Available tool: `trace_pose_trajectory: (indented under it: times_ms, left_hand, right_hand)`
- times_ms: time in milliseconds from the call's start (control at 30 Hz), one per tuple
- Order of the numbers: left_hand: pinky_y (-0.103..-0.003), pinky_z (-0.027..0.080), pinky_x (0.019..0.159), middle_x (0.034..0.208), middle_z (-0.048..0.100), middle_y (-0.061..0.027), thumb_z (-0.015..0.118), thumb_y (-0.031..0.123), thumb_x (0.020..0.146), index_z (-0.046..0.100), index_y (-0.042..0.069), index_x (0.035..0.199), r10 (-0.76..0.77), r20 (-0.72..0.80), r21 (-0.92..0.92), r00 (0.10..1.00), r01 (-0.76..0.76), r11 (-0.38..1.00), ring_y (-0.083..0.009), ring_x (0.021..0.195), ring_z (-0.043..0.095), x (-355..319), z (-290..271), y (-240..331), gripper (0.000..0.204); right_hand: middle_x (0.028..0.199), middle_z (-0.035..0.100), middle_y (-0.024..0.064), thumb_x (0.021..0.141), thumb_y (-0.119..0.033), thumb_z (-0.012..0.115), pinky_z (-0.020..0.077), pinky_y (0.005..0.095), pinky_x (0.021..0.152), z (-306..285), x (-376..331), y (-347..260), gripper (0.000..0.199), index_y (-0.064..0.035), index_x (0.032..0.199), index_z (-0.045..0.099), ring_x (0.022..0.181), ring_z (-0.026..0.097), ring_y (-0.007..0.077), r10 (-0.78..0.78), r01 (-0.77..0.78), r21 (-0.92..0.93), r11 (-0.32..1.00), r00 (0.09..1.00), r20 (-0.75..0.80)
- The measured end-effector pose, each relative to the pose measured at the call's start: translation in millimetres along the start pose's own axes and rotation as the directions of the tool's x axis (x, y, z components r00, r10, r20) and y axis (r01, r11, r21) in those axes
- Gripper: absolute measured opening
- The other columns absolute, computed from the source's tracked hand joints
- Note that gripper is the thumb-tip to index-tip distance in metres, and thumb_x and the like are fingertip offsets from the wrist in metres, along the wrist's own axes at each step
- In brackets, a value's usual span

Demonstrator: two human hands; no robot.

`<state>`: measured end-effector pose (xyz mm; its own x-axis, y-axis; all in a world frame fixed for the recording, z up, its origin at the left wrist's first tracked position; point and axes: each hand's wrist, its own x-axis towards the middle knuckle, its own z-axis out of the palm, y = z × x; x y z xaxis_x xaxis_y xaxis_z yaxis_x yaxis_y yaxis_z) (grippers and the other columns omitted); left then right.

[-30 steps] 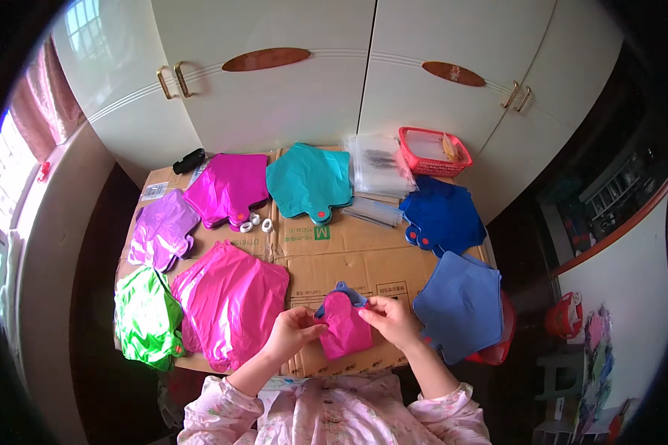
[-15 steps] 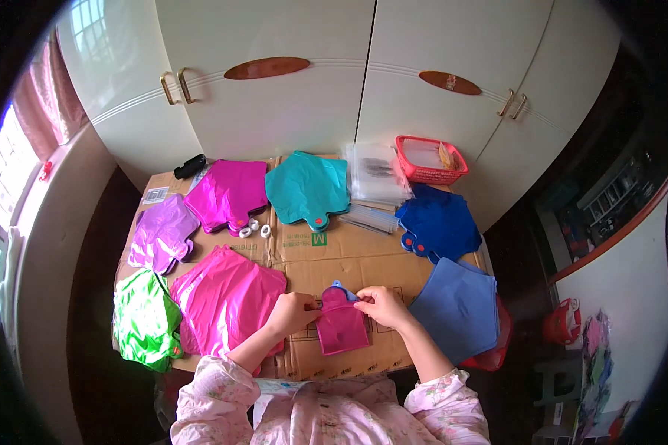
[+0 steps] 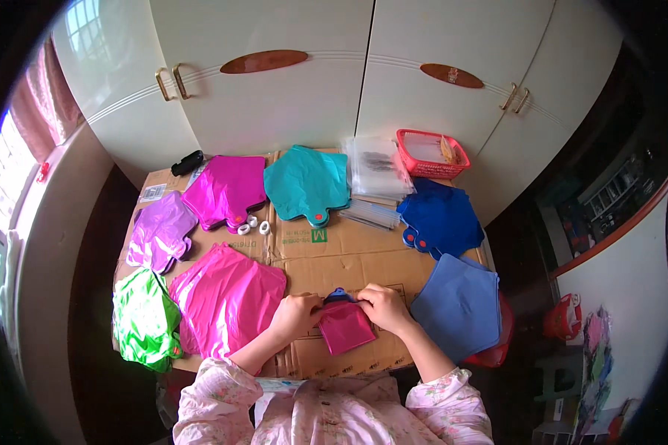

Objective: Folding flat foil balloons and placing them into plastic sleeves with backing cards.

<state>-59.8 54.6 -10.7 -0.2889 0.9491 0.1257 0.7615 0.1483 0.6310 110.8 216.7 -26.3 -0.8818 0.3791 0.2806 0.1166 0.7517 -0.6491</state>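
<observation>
A small folded magenta foil piece (image 3: pixel 346 328), shiny and roughly square, lies on the cardboard in front of me. A rounded blue tab (image 3: pixel 339 294) shows at its far edge. My left hand (image 3: pixel 298 313) pinches the far left corner with fingers closed. At the far right corner my right hand (image 3: pixel 382 305) pinches in the same way, thumb and fingers together. Fingertips partly cover the far edge, so how the blue and magenta layers join cannot be made out. Left of my left hand lies a pink foil stack (image 3: pixel 226 300); right of my right hand, a light blue stack (image 3: pixel 456 308).
Around the cardboard-topped table (image 3: pixel 334 259) lie teal (image 3: pixel 306 184), magenta (image 3: pixel 225 189), purple (image 3: pixel 162 231), green (image 3: pixel 145 319) and dark blue (image 3: pixel 444 216) stacks. Clear plastic bags (image 3: pixel 378 167), a red basket (image 3: pixel 432 157) and small white rings (image 3: pixel 265 228) lie farther back. White cabinets (image 3: pixel 274 104) stand behind.
The rounded magenta end at the far edge has gone down out of sight, leaving the blue tab showing. Both hands stay at the corners, and the piece has turned slightly.
</observation>
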Motion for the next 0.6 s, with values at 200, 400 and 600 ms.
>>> trace_pose_trajectory:
  times_ms: [200,400,600]
  left_hand:
    - [-0.036,0.053,0.058,0.080,0.054,-0.0088,0.058,0.011,0.070,0.058,0.005,0.082,0.273,0.012,0.311,0.962,-0.263,0.913,-0.0243,0.079,0.060,-21.3,12.0,5.3,0.013]
    - [-0.026,0.050,0.051,0.078,0.051,-0.0051,0.058,0.018,0.068,0.059,0.007,0.077,0.412,0.170,0.548,0.895,-0.433,0.716,-0.0174,0.075,0.054,-34.3,17.3,19.2,0.014]
    - [-0.024,0.049,0.050,0.077,0.051,-0.0045,0.058,0.019,0.068,0.060,0.008,0.072,0.447,0.225,0.599,0.866,-0.485,0.637,-0.0166,0.073,0.053,-35.3,19.3,21.8,0.012]
  right_hand:
    - [0.081,0.061,0.0096,0.074,-0.001,0.062,0.0513,0.0394,0.066,1.8,-3.9,0.9,0.009,-0.0057,0.081,0.064,0.075,0.063,0.0305,-0.059,0.059,-0.017,0.998,0.998,-0.033]
    - [0.077,0.059,0.0061,0.075,-0.005,0.062,0.0512,0.0369,0.065,7.4,-6.5,-2.5,0.005,-0.0089,0.077,0.063,0.077,0.062,0.0256,-0.121,0.111,-0.153,0.982,0.991,-0.053]
    - [0.092,0.061,0.0080,0.080,-0.008,0.058,0.0485,0.0366,0.083,-1.0,-4.0,-25.9,0.009,-0.0068,0.088,0.062,0.094,0.059,0.0242,-0.209,0.164,-0.432,0.887,0.976,-0.059]
